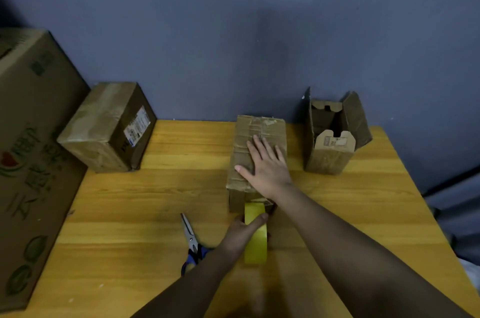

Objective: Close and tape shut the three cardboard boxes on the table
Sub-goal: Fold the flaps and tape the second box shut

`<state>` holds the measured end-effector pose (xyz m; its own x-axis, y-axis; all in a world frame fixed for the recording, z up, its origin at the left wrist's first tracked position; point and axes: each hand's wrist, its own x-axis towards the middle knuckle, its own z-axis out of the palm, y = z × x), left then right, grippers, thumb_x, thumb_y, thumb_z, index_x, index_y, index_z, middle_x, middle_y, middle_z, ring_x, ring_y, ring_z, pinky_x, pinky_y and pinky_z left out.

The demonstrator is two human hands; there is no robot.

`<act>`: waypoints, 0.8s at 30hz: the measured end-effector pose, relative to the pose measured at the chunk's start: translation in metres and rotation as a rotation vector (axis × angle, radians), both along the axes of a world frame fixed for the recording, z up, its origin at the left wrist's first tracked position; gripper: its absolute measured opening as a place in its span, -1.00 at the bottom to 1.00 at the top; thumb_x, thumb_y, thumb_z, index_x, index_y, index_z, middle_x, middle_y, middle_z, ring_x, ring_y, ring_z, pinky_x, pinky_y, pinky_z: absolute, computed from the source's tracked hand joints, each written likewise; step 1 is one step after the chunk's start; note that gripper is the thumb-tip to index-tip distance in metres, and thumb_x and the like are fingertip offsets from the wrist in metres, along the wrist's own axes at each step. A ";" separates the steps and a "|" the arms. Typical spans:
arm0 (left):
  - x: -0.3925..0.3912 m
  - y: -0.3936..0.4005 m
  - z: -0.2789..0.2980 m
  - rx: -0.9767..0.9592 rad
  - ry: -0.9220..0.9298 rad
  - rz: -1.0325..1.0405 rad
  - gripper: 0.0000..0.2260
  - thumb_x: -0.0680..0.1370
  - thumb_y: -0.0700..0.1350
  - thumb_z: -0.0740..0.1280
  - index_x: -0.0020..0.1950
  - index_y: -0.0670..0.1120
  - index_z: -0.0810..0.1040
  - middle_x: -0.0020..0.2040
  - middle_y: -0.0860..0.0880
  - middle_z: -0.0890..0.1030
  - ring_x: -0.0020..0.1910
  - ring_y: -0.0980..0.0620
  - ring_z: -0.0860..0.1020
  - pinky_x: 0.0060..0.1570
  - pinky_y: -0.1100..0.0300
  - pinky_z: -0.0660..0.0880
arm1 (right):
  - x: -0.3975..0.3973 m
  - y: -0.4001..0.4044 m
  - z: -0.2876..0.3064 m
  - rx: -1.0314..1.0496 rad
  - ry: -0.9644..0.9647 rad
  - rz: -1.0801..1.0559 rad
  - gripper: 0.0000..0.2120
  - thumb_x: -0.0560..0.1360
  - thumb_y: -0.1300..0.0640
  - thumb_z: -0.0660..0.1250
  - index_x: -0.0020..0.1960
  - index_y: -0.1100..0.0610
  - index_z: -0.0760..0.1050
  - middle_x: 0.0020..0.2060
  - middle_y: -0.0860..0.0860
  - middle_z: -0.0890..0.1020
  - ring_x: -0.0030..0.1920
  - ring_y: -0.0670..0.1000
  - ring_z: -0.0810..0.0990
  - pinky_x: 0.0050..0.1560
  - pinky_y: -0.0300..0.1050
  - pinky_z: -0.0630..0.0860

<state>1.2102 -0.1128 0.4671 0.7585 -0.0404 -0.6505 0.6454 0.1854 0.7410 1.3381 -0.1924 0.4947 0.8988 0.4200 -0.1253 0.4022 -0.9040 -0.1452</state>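
A large carton with green Chinese characters, too skewed to read, stood at the far left. Beside it a closed box bore a white shipping label, its print illegible. Blue-handled scissors lay on the wooden table. The left hand gripped a yellow tape roll against the near end of the middle box; the right hand pressed flat, fingers spread, on its top. At right stood an open box with a small unreadable label. Behind rose a blue-grey wall.
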 end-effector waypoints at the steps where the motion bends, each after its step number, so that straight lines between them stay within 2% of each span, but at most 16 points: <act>1: 0.000 0.000 0.001 0.031 -0.030 0.004 -0.69 0.53 0.01 0.36 0.18 -0.13 0.53 -0.09 -0.02 0.65 -0.17 0.06 0.63 -0.21 0.24 0.54 | 0.001 0.000 0.000 0.006 -0.005 0.004 -0.25 0.54 -0.38 -0.13 0.58 0.00 -0.15 0.56 -0.04 -0.20 0.54 -0.04 -0.25 0.53 0.06 -0.23; 4: -0.010 0.003 0.003 0.131 -0.078 -0.052 -0.72 0.58 0.13 0.22 0.21 0.01 0.40 0.07 0.14 0.49 0.12 0.10 0.49 0.05 0.20 0.44 | 0.003 -0.001 0.002 0.024 -0.007 0.019 -0.26 0.55 -0.37 -0.12 0.58 0.01 -0.15 0.56 -0.03 -0.19 0.55 -0.03 -0.24 0.53 0.06 -0.21; 6: -0.020 0.014 -0.008 0.257 -0.099 0.015 -0.71 0.60 0.18 0.15 0.12 0.03 0.48 0.03 0.14 0.55 0.09 0.09 0.52 0.14 0.10 0.44 | 0.003 0.000 0.006 0.052 -0.045 0.024 -0.30 0.57 -0.33 -0.07 0.58 0.02 -0.08 0.57 -0.02 -0.14 0.56 -0.01 -0.16 0.54 0.07 -0.13; 8: -0.028 0.033 -0.027 0.580 -0.088 0.102 -0.78 0.59 0.13 0.20 -0.05 0.01 0.50 -0.03 0.01 0.62 -0.04 0.01 0.58 0.07 0.00 0.51 | 0.000 -0.001 0.009 0.069 -0.146 0.039 -0.37 0.60 -0.25 0.01 0.56 0.04 0.08 0.57 0.02 0.03 0.55 0.03 0.01 0.51 0.06 0.02; 9: -0.030 0.044 -0.035 0.770 -0.042 0.120 -0.83 0.58 0.08 0.25 -0.05 0.00 0.48 0.02 -0.04 0.60 -0.03 -0.04 0.57 0.05 -0.01 0.51 | -0.003 0.000 0.009 0.072 -0.208 0.053 -0.43 0.61 -0.21 0.04 0.52 0.06 0.19 0.54 0.03 0.17 0.53 0.04 0.13 0.47 0.05 0.11; 10: -0.032 0.055 -0.042 0.922 0.031 0.126 -0.83 0.55 0.05 0.28 0.02 -0.02 0.47 0.11 -0.08 0.55 0.04 -0.08 0.53 0.08 0.00 0.49 | -0.007 0.001 0.010 0.077 -0.261 0.065 -0.49 0.61 -0.17 0.07 0.47 0.07 0.30 0.47 0.04 0.31 0.47 0.04 0.25 0.42 0.04 0.20; 12: -0.036 0.073 -0.050 1.106 0.255 0.038 -0.54 0.51 0.13 0.30 0.28 -0.10 0.35 0.28 -0.14 0.39 0.26 -0.14 0.40 0.20 0.01 0.39 | -0.013 0.003 0.010 0.109 -0.323 0.064 -0.56 0.60 -0.13 0.09 0.35 0.06 0.44 0.30 0.01 0.51 0.33 0.03 0.43 0.30 0.01 0.34; 14: -0.039 0.085 -0.054 1.131 0.436 -0.044 -0.29 0.47 0.25 0.29 0.42 -0.17 0.17 0.37 -0.16 0.27 0.38 -0.16 0.27 0.27 -0.01 0.30 | -0.019 0.004 0.011 0.152 -0.355 0.051 -0.55 0.58 -0.14 0.03 0.27 0.06 0.50 0.19 0.00 0.57 0.22 0.03 0.50 0.20 -0.01 0.41; 16: -0.039 0.088 -0.058 1.072 0.498 -0.047 -0.21 0.44 0.28 0.31 0.44 -0.19 0.13 0.38 -0.17 0.25 0.40 -0.18 0.24 0.30 -0.02 0.26 | -0.023 0.003 0.011 0.183 -0.354 0.064 -0.52 0.57 -0.14 -0.01 0.29 0.07 0.49 0.21 0.00 0.55 0.25 0.04 0.49 0.21 0.00 0.41; 20: -0.033 0.082 -0.065 1.041 0.533 -0.081 -0.24 0.43 0.23 0.35 0.43 -0.18 0.15 0.38 -0.17 0.27 0.39 -0.17 0.27 0.30 -0.04 0.25 | -0.026 -0.002 0.007 0.187 -0.219 0.108 -0.54 0.61 -0.12 0.10 0.43 0.07 0.35 0.43 0.02 0.36 0.47 0.04 0.26 0.44 0.02 0.18; 24: -0.031 0.077 -0.062 1.028 0.550 -0.086 -0.42 0.48 0.09 0.33 0.36 -0.15 0.21 0.34 -0.15 0.36 0.32 -0.16 0.38 0.26 -0.04 0.27 | -0.030 -0.007 0.005 0.209 -0.209 0.102 -0.52 0.62 -0.12 0.11 0.46 0.07 0.30 0.48 0.02 0.30 0.52 0.04 0.15 0.49 0.02 0.08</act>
